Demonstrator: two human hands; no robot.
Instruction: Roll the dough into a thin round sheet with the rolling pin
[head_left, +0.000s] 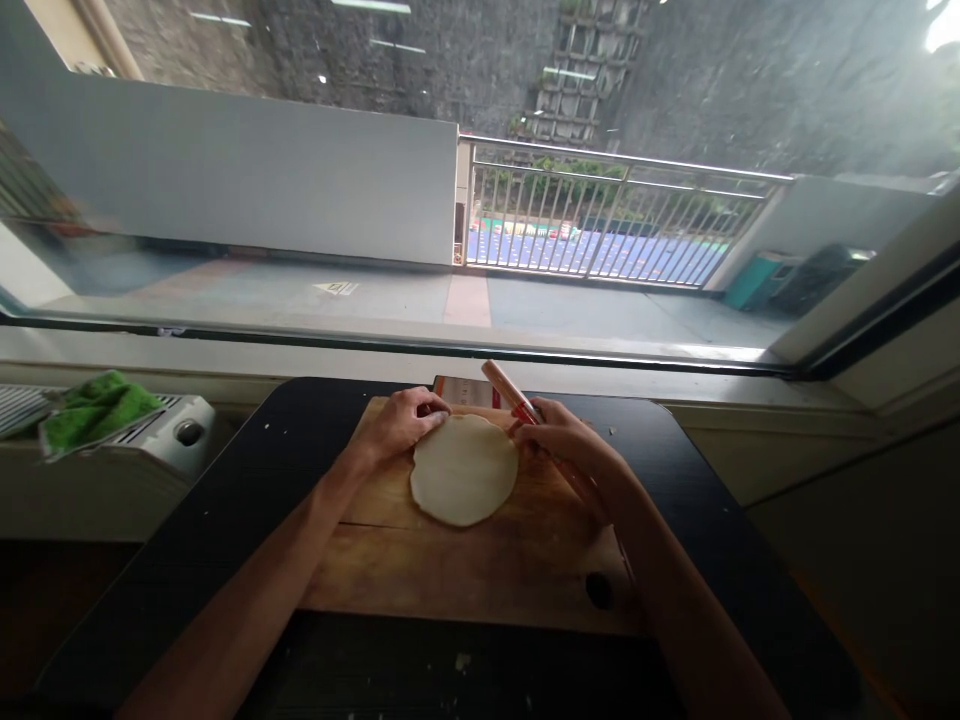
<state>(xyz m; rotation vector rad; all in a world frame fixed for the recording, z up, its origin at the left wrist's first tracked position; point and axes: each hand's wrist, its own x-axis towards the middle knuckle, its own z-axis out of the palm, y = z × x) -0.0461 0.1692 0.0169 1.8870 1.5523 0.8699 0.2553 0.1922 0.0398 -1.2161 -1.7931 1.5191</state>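
A flat round of pale dough lies on a wooden cutting board set on a black table. My left hand rests at the dough's upper left edge, fingers curled and pinching the rim. My right hand sits at the dough's right edge and grips a thin wooden rolling pin with a red band, which points up and away to the left.
A green cloth lies on a white radiator at the left. A wide window with a sill runs just behind the table. A reddish card lies beyond the board. Flour specks dot the table.
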